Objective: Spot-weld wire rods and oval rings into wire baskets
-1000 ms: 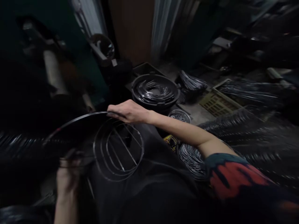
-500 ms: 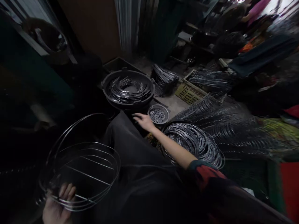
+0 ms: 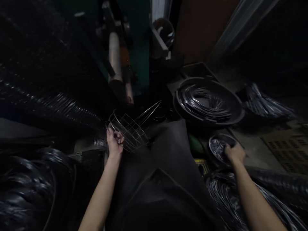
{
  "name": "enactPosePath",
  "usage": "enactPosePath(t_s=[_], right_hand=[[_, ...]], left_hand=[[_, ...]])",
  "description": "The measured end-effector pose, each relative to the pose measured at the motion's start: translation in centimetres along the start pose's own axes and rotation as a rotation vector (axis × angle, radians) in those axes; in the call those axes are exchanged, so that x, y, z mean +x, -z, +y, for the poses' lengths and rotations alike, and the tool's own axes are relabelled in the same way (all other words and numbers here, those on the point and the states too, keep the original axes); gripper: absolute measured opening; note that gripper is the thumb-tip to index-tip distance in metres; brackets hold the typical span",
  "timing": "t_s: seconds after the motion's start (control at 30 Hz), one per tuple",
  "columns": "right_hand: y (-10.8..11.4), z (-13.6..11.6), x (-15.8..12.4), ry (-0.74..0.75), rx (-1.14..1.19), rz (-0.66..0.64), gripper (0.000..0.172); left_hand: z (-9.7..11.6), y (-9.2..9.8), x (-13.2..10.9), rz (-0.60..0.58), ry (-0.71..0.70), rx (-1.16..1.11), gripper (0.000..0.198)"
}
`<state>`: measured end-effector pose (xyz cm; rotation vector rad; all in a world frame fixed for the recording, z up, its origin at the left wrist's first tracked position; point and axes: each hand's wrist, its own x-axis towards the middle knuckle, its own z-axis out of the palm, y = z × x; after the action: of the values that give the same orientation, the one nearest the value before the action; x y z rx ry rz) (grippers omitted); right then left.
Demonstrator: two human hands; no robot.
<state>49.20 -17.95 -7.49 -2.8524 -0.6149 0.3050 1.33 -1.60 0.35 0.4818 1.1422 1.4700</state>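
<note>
My left hand (image 3: 115, 141) is closed on the rim of a round wire basket frame (image 3: 130, 130), made of thin shiny rings and crossing rods. The frame is tilted in front of my dark apron (image 3: 166, 154), and a pointed wire loop sticks out to its right. My right hand (image 3: 235, 154) reaches over the edge of a small round bowl (image 3: 222, 136). Short metal pieces (image 3: 217, 149) lie in the bowl. The right fingers are bent together among these pieces; blur hides what they hold, if anything.
Behind the bowl stands a wide dark tub (image 3: 237, 120) of bent wire rods. Wire rings (image 3: 223, 195) lie in front of it, below my right arm. A yellow crate (image 3: 286, 150) stands at right. A machine with a metal cylinder (image 3: 114, 53) rises ahead; stacked wire coils (image 3: 29, 183) fill the left.
The view has swung left, bringing the machine into sight. My right hand has gone from beside the bowl to inside it. The wire frame, still in my left hand, is turned differently.
</note>
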Motion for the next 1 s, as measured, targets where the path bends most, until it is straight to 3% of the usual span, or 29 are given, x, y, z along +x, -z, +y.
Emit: enactPosePath(t_s=[0.1, 0.2, 0.27, 0.37, 0.5, 0.63, 0.77, 1.0], right_hand=[[1.1, 0.2, -1.2, -0.13, 0.037, 0.038, 0.048], [2.3, -2.2, -3.7, -0.1, 0.299, 0.097, 0.031], [2.6, -5.8, -6.1, -0.001, 0.668, -0.007, 0.021], [2.3, -13.5, -10.6, 0.121, 1.11, -0.396, 0.037], [1.6, -23.6, -16.1, 0.236, 1.259, -0.682, 0.042], [1.0, -29.7, -18.9, 0.341, 1.213, -0.791, 0.042], [0.6, -31.9, -20.0, 0.404, 1.27, -0.814, 0.043], [0.8, -32.5, -20.8, 0.382, 1.29, -0.852, 0.041]], left_hand=[[-0.3, 0.4, 0.5, 0.012, -0.054, -0.009, 0.047], [-0.6, 0.6, 0.8, 0.06, -0.105, 0.009, 0.049], [-0.7, 0.5, 1.1, 0.073, -0.131, 0.009, 0.049], [-0.5, 0.6, 1.5, 0.071, -0.15, -0.013, 0.052], [0.2, 1.1, 1.9, 0.067, -0.163, -0.06, 0.058], [0.8, 1.9, 2.1, 0.082, -0.146, -0.084, 0.071], [1.1, 2.5, 2.6, 0.095, -0.107, -0.102, 0.072], [1.4, 2.6, 3.6, 0.088, -0.105, -0.09, 0.067]])
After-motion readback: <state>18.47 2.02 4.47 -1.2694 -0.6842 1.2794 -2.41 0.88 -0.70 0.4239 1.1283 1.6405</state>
